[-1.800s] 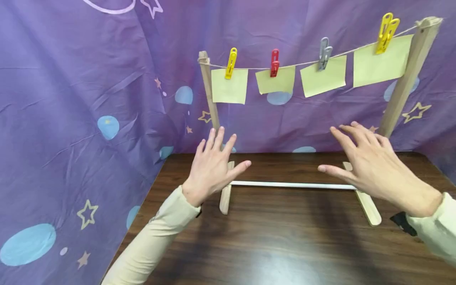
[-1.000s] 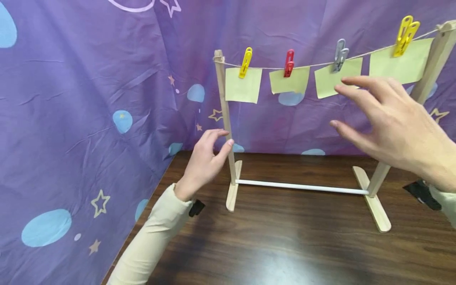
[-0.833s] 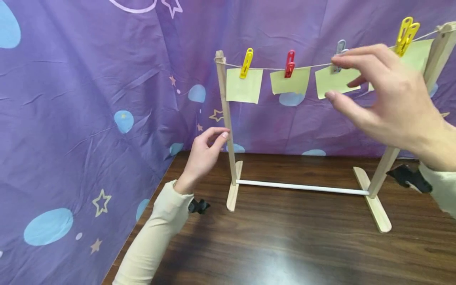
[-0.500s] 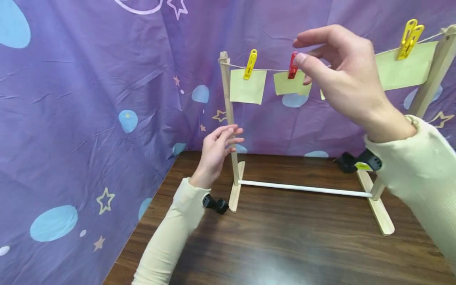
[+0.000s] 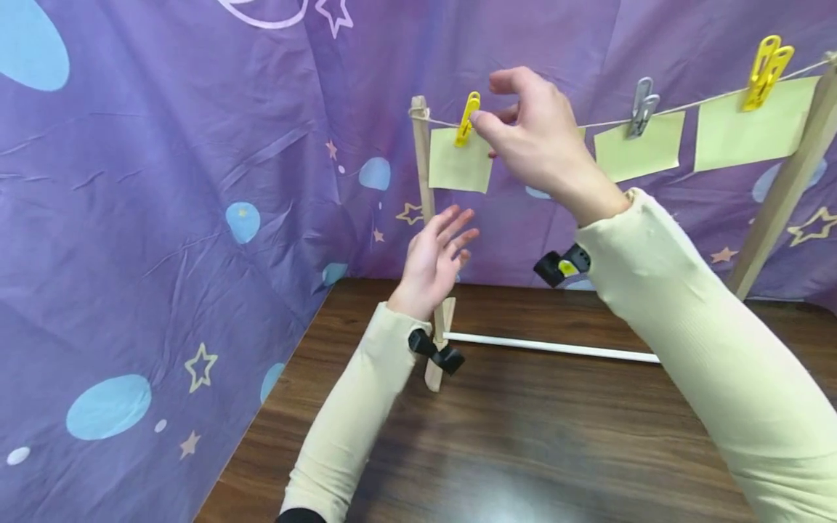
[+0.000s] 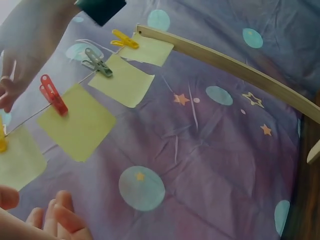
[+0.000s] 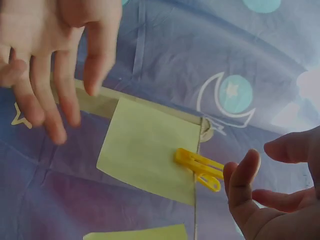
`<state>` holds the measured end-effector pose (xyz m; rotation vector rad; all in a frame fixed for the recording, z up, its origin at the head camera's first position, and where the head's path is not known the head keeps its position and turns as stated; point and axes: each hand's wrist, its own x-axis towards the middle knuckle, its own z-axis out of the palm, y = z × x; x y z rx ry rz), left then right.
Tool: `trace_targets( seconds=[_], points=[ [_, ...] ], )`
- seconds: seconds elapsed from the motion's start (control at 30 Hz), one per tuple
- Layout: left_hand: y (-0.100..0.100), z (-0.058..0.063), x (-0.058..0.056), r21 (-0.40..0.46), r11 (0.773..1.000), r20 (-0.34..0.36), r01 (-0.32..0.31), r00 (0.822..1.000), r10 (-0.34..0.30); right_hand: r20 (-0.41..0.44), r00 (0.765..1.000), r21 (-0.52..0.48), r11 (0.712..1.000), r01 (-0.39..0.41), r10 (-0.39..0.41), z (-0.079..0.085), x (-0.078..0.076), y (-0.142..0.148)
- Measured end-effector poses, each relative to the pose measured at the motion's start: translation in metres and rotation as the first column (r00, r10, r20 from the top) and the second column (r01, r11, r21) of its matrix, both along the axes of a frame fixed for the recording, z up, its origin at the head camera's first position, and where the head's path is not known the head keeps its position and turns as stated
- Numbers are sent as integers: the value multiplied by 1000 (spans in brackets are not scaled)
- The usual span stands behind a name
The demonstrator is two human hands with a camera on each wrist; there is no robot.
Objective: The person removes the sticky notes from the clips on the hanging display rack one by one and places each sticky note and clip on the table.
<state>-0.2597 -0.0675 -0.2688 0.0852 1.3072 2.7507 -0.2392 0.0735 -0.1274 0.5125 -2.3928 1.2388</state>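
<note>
Where a thin cord (image 5: 601,123) runs between two wooden posts (image 5: 422,160), four pale yellow paper squares hang, each pinned by one plastic clothespin. The right hand (image 5: 539,134) is raised beside the leftmost yellow clothespin (image 5: 467,120), its grip curved and parted, with nothing held; whether a fingertip brushes the clothespin, I cannot tell. Lower down, near the bottom edge of the leftmost paper square (image 5: 460,171), the left hand (image 5: 434,258) has its fingers loosely extended, its grip empty and apart from the paper. The other clothespins are red (image 6: 59,104), gray (image 5: 644,109) and, at the far right, yellow (image 5: 768,73). As far as can be judged, all four squares are pegged and none is unclipped; work at the leftmost clothespin is only at the approach, a hold on it not yet made.
</note>
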Motion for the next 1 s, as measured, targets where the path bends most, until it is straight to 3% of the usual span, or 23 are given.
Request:
trace_targets(
  seconds=[0.2,0.43,0.7,1.0],
  points=[
    [11,10,-10,73,997,-10,-27,1000,28,85,996,27,999,18,-20,4,-13,-9],
    [13,17,-21,59,998,-56,-19,998,22,133,991,-30,999,-23,26,2,-26,-17],
    [10,19,-23,51,998,-84,-44,995,48,116,993,-80,997,-20,29,0,-31,-20],
    [11,22,-24,46,994,-59,-100,993,103,138,989,-111,993,-41,56,2,-32,-20]
  ],
)
